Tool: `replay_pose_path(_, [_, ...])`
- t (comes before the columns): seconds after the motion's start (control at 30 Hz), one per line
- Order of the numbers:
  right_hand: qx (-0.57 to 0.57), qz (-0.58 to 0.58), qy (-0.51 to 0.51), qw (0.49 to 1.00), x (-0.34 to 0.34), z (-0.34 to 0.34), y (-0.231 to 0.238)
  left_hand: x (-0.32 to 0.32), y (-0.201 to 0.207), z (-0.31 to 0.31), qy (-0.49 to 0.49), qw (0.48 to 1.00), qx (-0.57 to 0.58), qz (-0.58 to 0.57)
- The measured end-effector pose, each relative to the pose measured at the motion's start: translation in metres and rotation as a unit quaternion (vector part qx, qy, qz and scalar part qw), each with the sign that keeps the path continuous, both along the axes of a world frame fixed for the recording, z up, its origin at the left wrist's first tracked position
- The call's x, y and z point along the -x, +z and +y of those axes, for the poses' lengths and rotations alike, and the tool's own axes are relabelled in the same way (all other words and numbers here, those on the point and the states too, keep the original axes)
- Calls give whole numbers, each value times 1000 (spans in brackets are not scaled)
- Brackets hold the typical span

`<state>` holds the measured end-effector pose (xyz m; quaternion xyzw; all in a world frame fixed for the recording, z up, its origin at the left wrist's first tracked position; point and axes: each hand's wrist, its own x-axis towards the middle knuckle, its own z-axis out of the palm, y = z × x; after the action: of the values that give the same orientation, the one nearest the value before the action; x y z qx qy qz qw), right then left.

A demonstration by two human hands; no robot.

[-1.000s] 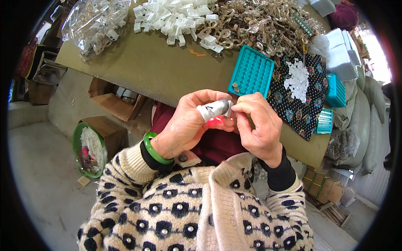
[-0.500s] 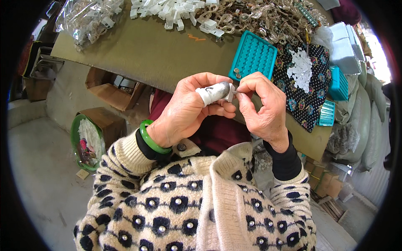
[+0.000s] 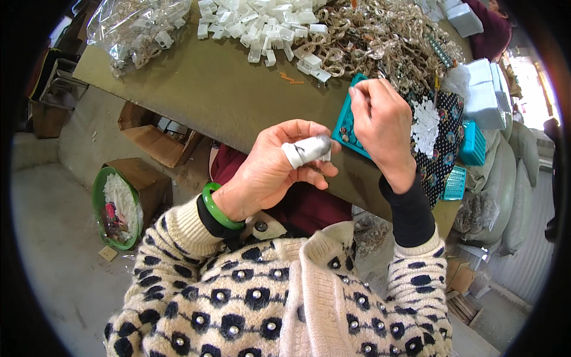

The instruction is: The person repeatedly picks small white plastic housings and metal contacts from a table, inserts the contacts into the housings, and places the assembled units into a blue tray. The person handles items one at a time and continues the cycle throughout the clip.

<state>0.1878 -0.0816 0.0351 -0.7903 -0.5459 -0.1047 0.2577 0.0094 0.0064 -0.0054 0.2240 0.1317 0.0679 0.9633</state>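
My left hand (image 3: 269, 159) is at the table's near edge, a green bangle (image 3: 214, 208) round its wrist. One finger wears a white finger cover (image 3: 306, 151) with a worn grey tip. A small white plastic piece (image 3: 326, 156), mostly hidden, is pinched beneath that finger. Up over the teal tray (image 3: 343, 116) is my right hand (image 3: 385, 125), its fingers curled and thumb pressed against them. Whatever it may hold is too small or hidden to see. Small round metal bits (image 3: 343, 132) lie in the tray's near corner, which has rows of cups.
White plastic cases (image 3: 256, 27) and a heap of coiled clear-coated wires (image 3: 380, 35) cover the table's far side. White flakes (image 3: 425, 128) lie on a dark patterned cloth (image 3: 443, 157). A clear bag (image 3: 134, 35) sits far left; a green basin (image 3: 100, 205) stands on the floor.
My right hand has left the small white piece at my left hand and moved up and right over the tray. My left hand still holds the piece, slightly lower.
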Motion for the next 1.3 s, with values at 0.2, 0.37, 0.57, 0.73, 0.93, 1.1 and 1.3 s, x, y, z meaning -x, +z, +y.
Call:
replay_pose_path(0.2, [126, -113, -103, 980, -8, 37, -20, 1, 0, 7, 24, 998, -59, 3])
replay_pose_path(0.37, [47, 66, -113, 990, -17, 49, -26, -4, -3, 15, 30, 998, -62, 11])
replay_pose_path(0.57, [-57, 411, -68, 907, -41, 44, 4, -9, -12, 17, 20, 998, -54, 23])
replay_pose_path(0.73, [-110, 432, -97, 890, -49, 44, 13, -8, -16, 19, 25, 999, -43, 3])
replay_pose_path(0.93, [-231, 576, 51, 782, -57, 36, 6, -7, -16, 18, 17, 999, -39, -10])
replay_pose_path(1.1, [-265, 734, 54, 623, -75, 29, 22, -10, -15, 17, 10, 999, -41, 2])
replay_pose_path(1.3, [-193, 450, -3, 872, -68, 40, 16, -10, -16, 18, -3, 1000, -27, -16])
